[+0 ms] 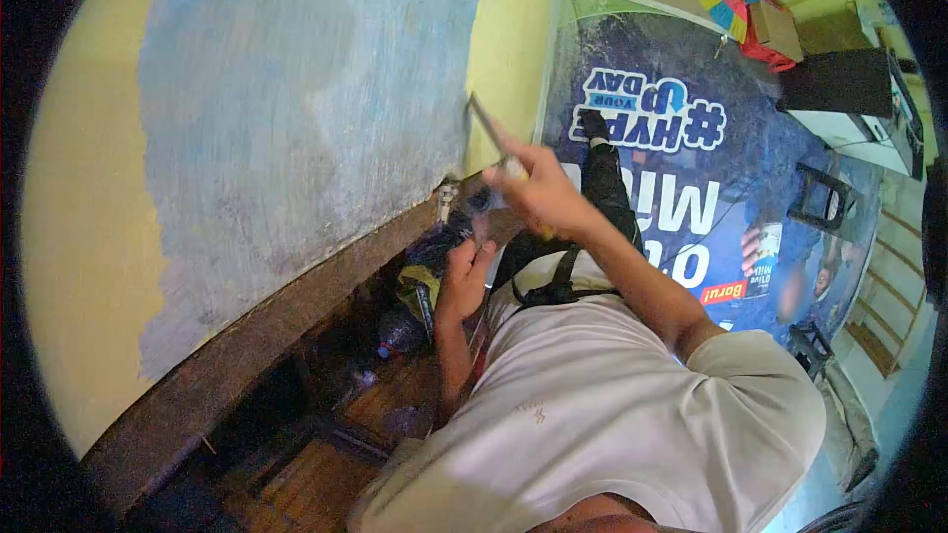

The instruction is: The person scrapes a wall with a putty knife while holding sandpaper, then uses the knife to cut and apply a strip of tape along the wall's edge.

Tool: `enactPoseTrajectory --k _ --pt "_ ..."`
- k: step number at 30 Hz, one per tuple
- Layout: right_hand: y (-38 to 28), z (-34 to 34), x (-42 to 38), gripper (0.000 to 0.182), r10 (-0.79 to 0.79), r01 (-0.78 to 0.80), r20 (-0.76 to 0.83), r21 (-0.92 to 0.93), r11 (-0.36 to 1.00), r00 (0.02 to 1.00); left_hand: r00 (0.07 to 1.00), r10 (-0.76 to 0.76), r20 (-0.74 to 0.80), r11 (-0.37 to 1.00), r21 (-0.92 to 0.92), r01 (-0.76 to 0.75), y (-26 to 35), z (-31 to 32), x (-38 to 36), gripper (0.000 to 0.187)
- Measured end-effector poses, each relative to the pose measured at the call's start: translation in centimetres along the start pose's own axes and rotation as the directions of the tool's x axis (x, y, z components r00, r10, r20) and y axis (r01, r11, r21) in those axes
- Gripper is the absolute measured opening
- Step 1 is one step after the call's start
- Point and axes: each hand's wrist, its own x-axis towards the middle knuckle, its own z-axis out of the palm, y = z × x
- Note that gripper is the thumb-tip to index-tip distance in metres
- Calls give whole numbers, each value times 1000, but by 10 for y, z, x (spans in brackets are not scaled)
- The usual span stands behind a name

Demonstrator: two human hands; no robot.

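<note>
My right hand [538, 192] is closed round a long thin tool [486, 123], whose far end points at the edge of a grey-blue painted surface [296, 89]. Below it, my left hand [467, 274] is closed beside the brown wooden edge [296, 301], its thumb and fingers pinched together. What it holds is too small and dark to make out. A small pale metal piece [447, 199] sits at the corner of the painted surface, just above my left hand.
A blue printed banner [671, 197] lies to the right. Past it are a dark box-shaped item [839, 84], a black stool [825, 197] and a wooden rack [894, 281]. A plastic bottle [395, 334] and dark clutter are below the wooden edge.
</note>
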Motion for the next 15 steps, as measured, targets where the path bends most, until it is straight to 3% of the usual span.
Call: enactPoseTrajectory --k 2,5,7,9,10,15 --pt "1 8 -3 73 -4 5 -25 66 998 1000 993 -103 50 986 136 95 -16 -9 -6 38" --pt "-7 14 -19 72 34 -35 17 85 996 999 1000 -10 21 1000 -5 10 -23 -2 -2 37" --pt "-11 3 -11 72 54 -54 -11 36 998 998 994 -100 54 995 34 98 0 -8 -1 35" --pt "-13 0 -7 73 143 -141 -4 151 978 990 988 -140 70 987 87 134 3 -11 -2 33" --pt "-8 3 -7 73 72 -69 -27 92 993 997 994 -83 67 996 -22 84 8 -7 -1 33" --pt "17 8 -9 74 -76 74 -37 -52 996 996 996 -72 47 996 56 69 7 -10 -1 35"
